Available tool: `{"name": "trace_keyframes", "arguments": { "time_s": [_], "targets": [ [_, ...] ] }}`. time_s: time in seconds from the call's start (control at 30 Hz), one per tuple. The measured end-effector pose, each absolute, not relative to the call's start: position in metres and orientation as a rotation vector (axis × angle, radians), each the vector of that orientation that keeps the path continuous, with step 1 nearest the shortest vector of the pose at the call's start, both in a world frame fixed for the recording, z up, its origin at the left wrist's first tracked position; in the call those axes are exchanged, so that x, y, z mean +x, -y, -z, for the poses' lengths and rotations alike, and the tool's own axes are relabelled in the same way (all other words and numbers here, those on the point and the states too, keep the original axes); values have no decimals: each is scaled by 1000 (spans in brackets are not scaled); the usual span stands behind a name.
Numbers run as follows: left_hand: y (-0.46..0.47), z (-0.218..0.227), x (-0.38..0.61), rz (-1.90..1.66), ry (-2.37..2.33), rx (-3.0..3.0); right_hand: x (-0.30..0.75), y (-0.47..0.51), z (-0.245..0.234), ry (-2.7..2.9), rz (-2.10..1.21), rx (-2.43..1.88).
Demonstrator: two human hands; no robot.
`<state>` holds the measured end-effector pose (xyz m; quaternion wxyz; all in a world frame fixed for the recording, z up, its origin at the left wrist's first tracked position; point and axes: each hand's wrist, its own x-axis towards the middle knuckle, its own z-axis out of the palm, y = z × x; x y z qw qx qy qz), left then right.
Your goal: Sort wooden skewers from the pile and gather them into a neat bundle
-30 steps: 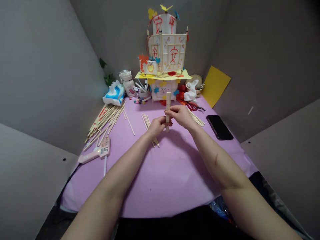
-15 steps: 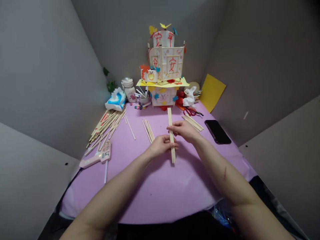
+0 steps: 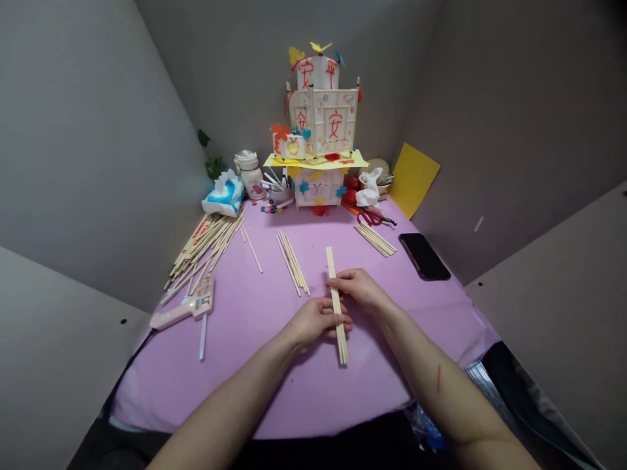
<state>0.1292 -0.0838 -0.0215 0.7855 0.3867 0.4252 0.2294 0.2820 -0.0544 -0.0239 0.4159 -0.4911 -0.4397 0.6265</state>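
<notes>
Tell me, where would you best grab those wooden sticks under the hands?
Probably around the middle, from above, pinching across their narrow width. The sticks lie side by side, long and thin, so a mid grip keeps them together and level; the left hand and right hand sit there.

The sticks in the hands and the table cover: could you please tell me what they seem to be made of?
Sticks: likely bare wood or bamboo, pale tan, matte, thin and straight. Cover: probably paper or thin plastic, lilac, smooth, bending over the edge.
</notes>
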Motion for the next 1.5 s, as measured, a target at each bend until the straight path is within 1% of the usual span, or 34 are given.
{"name": "trace_keyframes", "arguments": {
  "time_s": [0.6,1.5],
  "targets": [
    [88,26,130,-479,-919,787,283,56,37,1073,-1606,-1232],
    [89,30,131,-527,-909,781,284,58,33,1102,-1576,-1235]
  ]
}}
